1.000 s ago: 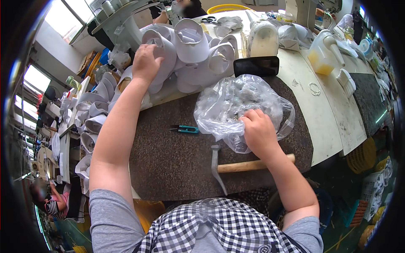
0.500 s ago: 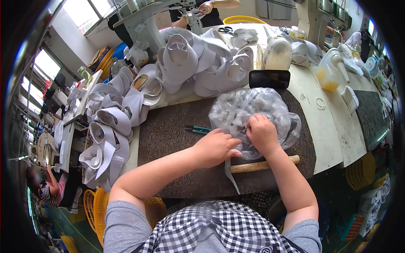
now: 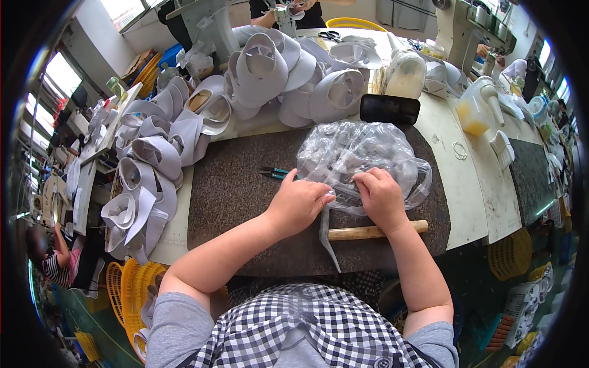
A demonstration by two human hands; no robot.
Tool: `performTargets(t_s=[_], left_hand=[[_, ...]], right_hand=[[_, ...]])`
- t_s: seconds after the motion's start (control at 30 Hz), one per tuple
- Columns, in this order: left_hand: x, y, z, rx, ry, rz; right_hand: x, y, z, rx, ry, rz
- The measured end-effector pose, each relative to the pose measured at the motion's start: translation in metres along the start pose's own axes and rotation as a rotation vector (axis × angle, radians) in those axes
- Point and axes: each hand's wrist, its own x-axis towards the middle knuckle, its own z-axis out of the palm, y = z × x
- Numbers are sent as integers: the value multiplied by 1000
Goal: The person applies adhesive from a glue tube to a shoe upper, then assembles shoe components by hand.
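A clear plastic bag (image 3: pixel 356 144) with whitish contents lies on the dark speckled mat (image 3: pixel 239 202) before me. At its near left edge, my left hand (image 3: pixel 297 202) is closed, thumb and forefinger pinching a bit of the plastic. My right hand (image 3: pixel 381 196) is over the bag's near side with bunched fingertips; a tiny thing seems to show there, too small to name. Just below the bag lies a hammer (image 3: pixel 368 232) with a wooden handle and a thin curved metal head. Teal-handled thread snips (image 3: pixel 275 173) rest beyond my left hand.
White curved shoe uppers (image 3: pixel 264 67) are heaped at the back and along the left (image 3: pixel 147 159). A black tray (image 3: pixel 390 109) sits behind the bag. To the right stand a jug of yellowish liquid (image 3: pixel 477 110) and a thin ring (image 3: pixel 459 150). Across the table another person works at a sewing machine.
My left hand has drawn its fingers together at the bag's edge. My right hand stays at the bag, fingertips bunched. The whole view has shifted slightly.
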Motion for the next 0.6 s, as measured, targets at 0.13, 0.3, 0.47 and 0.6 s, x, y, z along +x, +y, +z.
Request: performTargets(t_s=[0.13,0.3,0.47,0.6], left_hand=[[-5,3,-4,-8,109,6],[-12,20,-17,-21,424,178],[-21,38,-24,-603,240,187],[-28,38,-25,-747,157,131]], right_hand=[[-2,-5,-1,80,107,54],[-5,-35,-5,1054,81,602],[-19,-54,-13,1765,-238,824],[-26,-64,-15,1843,-410,866]])
